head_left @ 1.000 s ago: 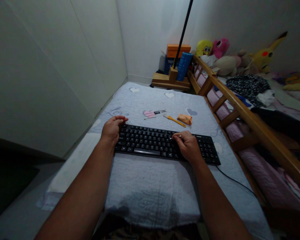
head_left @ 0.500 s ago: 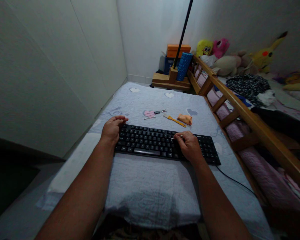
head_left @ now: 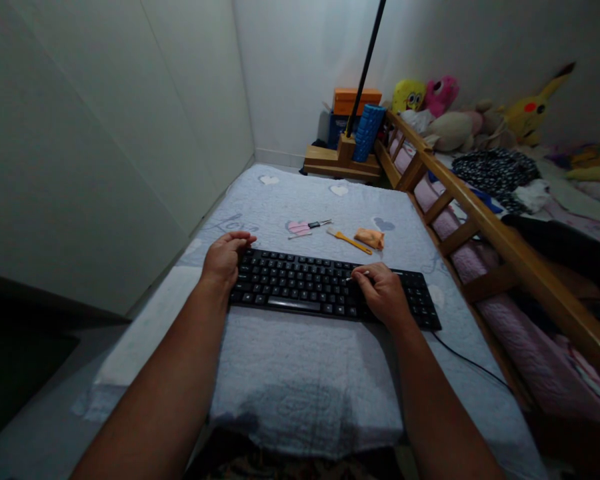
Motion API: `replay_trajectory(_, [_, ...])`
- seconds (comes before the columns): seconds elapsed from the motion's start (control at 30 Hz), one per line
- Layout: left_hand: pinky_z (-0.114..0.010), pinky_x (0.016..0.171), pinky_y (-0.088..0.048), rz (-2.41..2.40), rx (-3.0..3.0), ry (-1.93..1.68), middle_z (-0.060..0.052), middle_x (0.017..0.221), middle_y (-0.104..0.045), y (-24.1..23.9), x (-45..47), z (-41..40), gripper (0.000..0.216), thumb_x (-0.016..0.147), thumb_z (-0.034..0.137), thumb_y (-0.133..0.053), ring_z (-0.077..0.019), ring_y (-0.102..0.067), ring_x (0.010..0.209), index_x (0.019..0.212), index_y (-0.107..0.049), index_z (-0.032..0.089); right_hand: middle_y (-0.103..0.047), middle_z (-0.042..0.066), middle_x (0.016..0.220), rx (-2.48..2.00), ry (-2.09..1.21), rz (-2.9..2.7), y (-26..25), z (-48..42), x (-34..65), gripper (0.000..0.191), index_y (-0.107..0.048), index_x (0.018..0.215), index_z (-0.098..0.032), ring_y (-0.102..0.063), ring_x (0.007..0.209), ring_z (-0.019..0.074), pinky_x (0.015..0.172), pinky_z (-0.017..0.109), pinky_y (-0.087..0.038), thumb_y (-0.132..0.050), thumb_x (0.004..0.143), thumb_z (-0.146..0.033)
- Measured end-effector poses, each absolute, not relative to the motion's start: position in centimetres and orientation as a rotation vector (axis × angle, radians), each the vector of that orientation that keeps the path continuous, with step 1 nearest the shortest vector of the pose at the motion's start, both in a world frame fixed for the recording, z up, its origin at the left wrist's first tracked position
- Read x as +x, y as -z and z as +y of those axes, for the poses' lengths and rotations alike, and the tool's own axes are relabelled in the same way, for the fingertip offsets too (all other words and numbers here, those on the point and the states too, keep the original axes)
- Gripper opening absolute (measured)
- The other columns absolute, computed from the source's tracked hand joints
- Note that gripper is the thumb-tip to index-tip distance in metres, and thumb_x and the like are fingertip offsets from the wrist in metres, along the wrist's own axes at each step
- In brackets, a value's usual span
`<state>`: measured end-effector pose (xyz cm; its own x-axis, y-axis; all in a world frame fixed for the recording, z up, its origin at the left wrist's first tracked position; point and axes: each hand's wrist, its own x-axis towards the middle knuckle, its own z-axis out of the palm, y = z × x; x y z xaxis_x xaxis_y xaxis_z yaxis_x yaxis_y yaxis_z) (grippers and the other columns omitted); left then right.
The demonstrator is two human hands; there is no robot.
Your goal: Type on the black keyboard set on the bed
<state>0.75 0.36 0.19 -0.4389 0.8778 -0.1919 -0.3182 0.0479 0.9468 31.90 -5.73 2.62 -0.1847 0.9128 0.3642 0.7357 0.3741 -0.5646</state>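
Note:
A black keyboard lies flat on the cloth-covered surface, its cable leading off to the right. My left hand is closed at the keyboard's far left corner, fingers curled and the palm against its left edge. In my right hand, thumb and fingers pinch a thin white cotton swab; its tip is at the keys right of the middle. This hand covers part of the keys beside the number pad. Beyond the keyboard lie a yellow-handled brush, a tool with a dark grip and another cotton swab.
An orange packet lies right of the brush. Along the right runs a wooden bed rail, with plush toys behind it. A wooden stand with a black pole and a blue roller is at the far end.
My right hand has shifted slightly right, and the swab tip with it. My left hand and the keyboard stay in place.

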Motion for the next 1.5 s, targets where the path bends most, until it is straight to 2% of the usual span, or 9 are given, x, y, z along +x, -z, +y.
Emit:
replay_trajectory(0.4, [-0.023,0.071,-0.044,1.367,0.612,-1.564,-0.002,0.069,-0.066,-0.5,0.9,0.2,0.015,0.058,0.008,-0.056,-0.0111,-0.059,0.068,0.071,-0.060,0.014,-0.067,0.004,0.079,-1.428,-0.422,-2.022,-3.1,-6.2,31.8,0.018,-0.064,0.074,-0.020,-0.058,0.081,0.0198,0.077,0.033,-0.041,-0.050,0.085,-0.024])
replay_trajectory(1.5, [-0.026,0.074,-0.046,1.376,0.643,-1.577,-0.003,0.071,-0.066,-0.2,0.8,0.3,0.015,0.058,0.009,-0.056,-0.0130,-0.060,0.071,0.071,-0.061,0.015,-0.067,0.005,0.080,-1.324,-0.410,-2.019,-2.6,-5.9,30.6,0.018,-0.066,0.079,-0.021,-0.058,0.082,0.0205,0.078,0.036,-0.043,-0.049,0.087,-0.023])
